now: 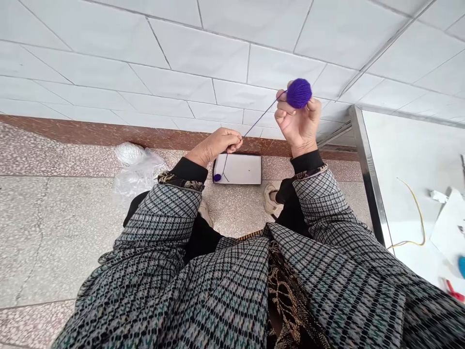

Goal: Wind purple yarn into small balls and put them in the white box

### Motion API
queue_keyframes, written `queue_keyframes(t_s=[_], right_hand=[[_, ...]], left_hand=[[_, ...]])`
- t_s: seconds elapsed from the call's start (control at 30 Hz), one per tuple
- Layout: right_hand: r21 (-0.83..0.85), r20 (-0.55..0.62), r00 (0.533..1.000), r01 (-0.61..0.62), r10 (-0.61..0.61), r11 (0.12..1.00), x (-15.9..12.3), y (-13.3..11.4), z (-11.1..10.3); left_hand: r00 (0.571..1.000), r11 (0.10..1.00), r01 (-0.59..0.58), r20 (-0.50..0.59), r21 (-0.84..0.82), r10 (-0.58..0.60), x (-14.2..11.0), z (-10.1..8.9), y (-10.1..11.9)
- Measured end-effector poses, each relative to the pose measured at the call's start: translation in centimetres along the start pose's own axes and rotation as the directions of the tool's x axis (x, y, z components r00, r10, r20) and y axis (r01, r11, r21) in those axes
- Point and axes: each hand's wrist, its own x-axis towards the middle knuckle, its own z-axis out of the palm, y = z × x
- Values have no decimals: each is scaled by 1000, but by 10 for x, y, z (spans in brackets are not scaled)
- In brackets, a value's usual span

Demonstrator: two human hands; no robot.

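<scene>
My right hand [298, 123] is raised at the upper right, its fingers closed around a purple ball of yarn [299, 93]. From the ball a taut strand of purple yarn [262, 115] slants down to my left hand [221, 143], which pinches it between thumb and fingers. Below that pinch the strand hangs down toward a shallow white box with a dark rim [238, 168] on the floor. In the box's left corner lies a small purple clump of yarn [217, 177], with a loose bit of strand beside it.
A clear plastic bag [136, 174] with white yarn [129, 152] lies on the floor at left. To the right stands a white table with a metal edge [370, 194], bearing a yellow cord [421, 220] and a red item [454, 291]. A tiled wall [196, 53] rises ahead.
</scene>
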Motion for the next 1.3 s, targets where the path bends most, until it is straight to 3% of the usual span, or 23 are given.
queue_keyframes(t_s=[0.07,0.17,0.23,0.27,0.3,0.37,0.4,0.43,0.47,0.6,0.77,0.9,1.0,1.1,1.2,1.3], right_hand=[[-97,-99,995,2,-11,995,4,4,-2],[-266,-168,985,-83,39,961,8,21,1],[-414,-102,987,-158,127,896,7,33,4],[-502,-4,978,-181,207,846,6,37,4],[-579,129,941,-184,312,794,4,39,5],[-626,416,767,-148,488,766,0,39,3],[-585,534,674,-141,510,799,-1,38,2],[-500,620,622,-156,478,852,-3,35,1],[-397,672,612,-178,417,901,-4,33,0],[-132,662,701,-241,267,961,-4,29,-3],[-78,596,745,-316,298,946,1,37,2],[-51,477,826,-316,301,948,2,37,7],[-9,323,917,-244,234,970,3,32,9],[-74,68,987,-138,143,988,8,28,7],[-203,-121,992,-63,39,977,18,28,-3],[-192,-218,973,30,-73,981,30,31,-27]], left_hand=[[992,998,10,123,62,-18,-1,4,2],[933,991,-33,358,131,-17,-6,10,11],[919,989,-75,394,130,18,-10,9,18],[930,989,-89,366,115,41,-13,7,21],[946,991,-96,319,92,62,-15,3,22],[977,995,-101,190,21,95,-19,-7,23],[988,994,-104,117,-16,105,-20,-12,21],[993,993,-106,47,-41,108,-21,-17,19],[995,994,-102,-9,-50,102,-21,-22,17],[996,999,-32,-79,-6,32,-16,-27,2],[999,999,39,-27,13,-38,-6,-13,-11],[994,993,81,-70,-87,-88,-3,3,-14],[984,968,105,-118,-228,-135,-3,15,-15],[975,930,103,-147,-353,-164,-3,24,-15],[960,899,34,-235,-436,-151,-4,27,-15],[948,912,-14,-294,-409,-117,-6,27,-19]])
